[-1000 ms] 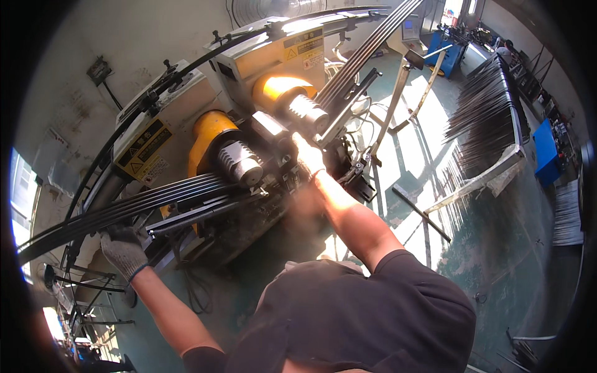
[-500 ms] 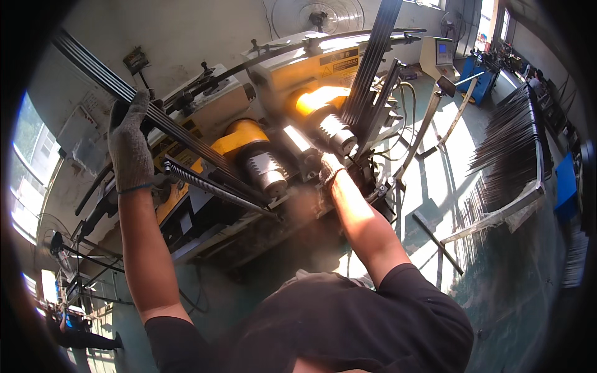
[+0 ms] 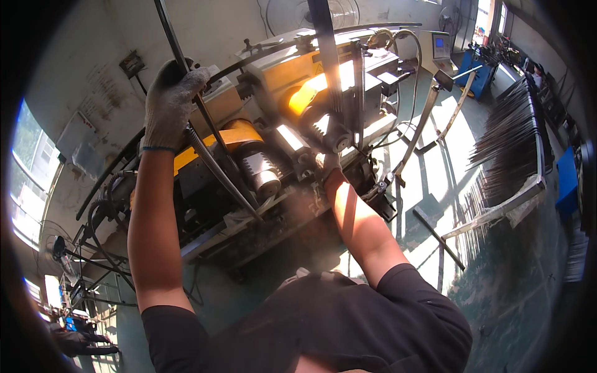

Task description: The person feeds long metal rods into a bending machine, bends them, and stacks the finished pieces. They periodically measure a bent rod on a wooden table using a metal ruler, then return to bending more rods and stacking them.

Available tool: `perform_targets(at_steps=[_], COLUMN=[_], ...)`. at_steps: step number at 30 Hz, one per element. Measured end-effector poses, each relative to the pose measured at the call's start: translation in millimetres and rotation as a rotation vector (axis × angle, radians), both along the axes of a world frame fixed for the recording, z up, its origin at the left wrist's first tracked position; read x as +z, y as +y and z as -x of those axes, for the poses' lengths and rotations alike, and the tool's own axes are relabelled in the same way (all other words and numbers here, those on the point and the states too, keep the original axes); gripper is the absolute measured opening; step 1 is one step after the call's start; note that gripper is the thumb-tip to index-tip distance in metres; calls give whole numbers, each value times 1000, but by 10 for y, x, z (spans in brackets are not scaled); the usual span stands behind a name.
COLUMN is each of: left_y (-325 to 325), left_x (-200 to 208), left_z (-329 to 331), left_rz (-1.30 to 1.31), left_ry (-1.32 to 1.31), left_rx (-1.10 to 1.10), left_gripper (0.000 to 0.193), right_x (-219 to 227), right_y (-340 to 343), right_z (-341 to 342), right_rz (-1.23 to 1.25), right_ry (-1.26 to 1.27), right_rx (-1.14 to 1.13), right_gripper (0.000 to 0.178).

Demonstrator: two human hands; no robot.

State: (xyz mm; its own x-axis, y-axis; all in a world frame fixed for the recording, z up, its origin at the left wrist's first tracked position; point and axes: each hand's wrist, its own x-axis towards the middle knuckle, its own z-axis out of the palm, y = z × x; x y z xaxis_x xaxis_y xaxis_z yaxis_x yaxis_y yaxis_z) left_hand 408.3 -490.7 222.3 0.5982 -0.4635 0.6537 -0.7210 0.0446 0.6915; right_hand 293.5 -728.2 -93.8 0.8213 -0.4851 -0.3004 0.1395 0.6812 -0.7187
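Bars slant upward; wall stained, floor sunlit.

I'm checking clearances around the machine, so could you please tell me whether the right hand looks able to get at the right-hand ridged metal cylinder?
Probably yes: the right hand appears close beside the ridged cylinder, with nothing visibly between them, though its grip is hard to make out.

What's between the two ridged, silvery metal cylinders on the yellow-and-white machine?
In the head view, a block-shaped machine part with a brightly lit top lies between them; the right hand is close by the right-hand cylinder.
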Motion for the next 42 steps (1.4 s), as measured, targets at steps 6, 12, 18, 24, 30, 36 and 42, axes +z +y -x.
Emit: perform_targets(at_steps=[6, 12, 18, 24, 30, 36, 42], left_y=[-182, -28, -114, -85, 30, -226, -79], left_x=[-51, 18, 112, 212, 364, 407, 503], left_z=[-29, -54, 73, -132, -123, 209, 124], left_rz=[-22, -60, -157, -135, -139, -93, -72], left_ry=[21, 47, 96, 116, 44, 53, 89], left_rx=[-36, 1, 31, 71, 60, 138, 212], left_gripper=[36, 38, 46, 53, 55, 39, 41], right_x=[-211, -264, -236, -241, -232, -604, -600], right_y=[-240, -109, -190, -154, -88, -338, -244], right_z=[-23, -111, -37, -97, -132, -226, -317], right_rz=[67, 55, 54, 38, -42, -72, -100], right_ry=[-90, -125, -143, -168, -221, -348, -348], right_rx=[-124, -169, -219, -223, -264, -277, -230], right_gripper=[32, 33, 34, 35, 35, 27, 29])
